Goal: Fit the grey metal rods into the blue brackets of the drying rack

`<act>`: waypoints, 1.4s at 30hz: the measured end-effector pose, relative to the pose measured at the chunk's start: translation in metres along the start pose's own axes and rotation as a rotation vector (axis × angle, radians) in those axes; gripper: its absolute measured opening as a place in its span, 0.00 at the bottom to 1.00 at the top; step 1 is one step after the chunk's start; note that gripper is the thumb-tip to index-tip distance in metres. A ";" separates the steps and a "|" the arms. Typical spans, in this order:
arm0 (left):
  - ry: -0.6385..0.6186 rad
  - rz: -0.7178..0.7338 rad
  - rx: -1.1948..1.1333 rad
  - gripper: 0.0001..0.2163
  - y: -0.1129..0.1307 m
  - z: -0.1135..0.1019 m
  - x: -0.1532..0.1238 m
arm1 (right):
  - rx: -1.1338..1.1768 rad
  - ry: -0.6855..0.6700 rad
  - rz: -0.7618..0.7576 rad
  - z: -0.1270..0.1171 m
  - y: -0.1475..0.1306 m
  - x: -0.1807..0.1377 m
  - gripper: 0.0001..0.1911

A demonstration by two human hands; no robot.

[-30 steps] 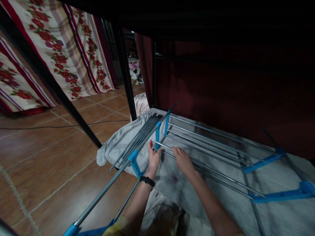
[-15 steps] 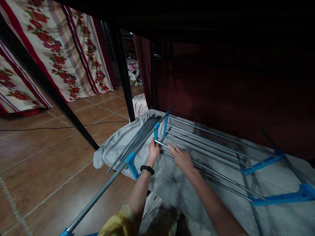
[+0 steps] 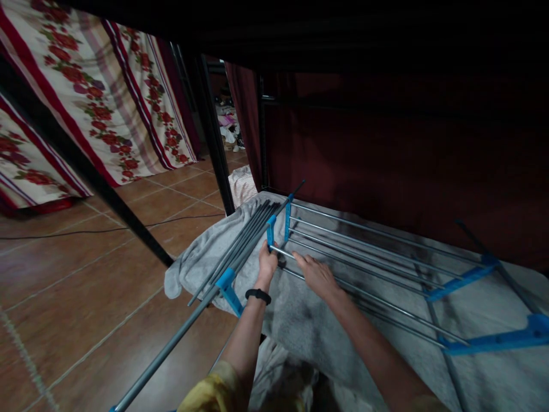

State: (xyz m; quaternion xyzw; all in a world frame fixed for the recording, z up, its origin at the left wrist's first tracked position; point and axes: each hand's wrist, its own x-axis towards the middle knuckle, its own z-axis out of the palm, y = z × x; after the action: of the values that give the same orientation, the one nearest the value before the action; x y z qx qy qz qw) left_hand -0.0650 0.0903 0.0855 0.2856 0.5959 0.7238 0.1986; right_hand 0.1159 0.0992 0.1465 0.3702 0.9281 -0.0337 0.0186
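Left hand [image 3: 266, 264] fingers curled around thin silver metal rod [image 3: 281, 252] beside blue plastic bracket [image 3: 270, 230]; right hand [image 3: 315, 273] at three o'clock, fingers flat on rod, grip seemingly loose; grey blanket [image 3: 300, 315] beneath.

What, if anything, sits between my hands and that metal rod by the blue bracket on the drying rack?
Nothing visible does. The left hand is already at the near end of the rod, beside the blue bracket, and the right hand lies over the rods just right of it. Beneath is only the grey blanket.
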 end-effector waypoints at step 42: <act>-0.088 -0.023 0.187 0.16 -0.042 -0.023 -0.022 | 0.048 -0.025 0.001 0.034 0.014 0.002 0.31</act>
State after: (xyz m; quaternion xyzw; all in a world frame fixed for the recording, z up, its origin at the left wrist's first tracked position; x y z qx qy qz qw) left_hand -0.0655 0.0676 0.0381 0.3275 0.6548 0.6495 0.2053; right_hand 0.1245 0.1082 0.1121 0.3705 0.9266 -0.0602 0.0212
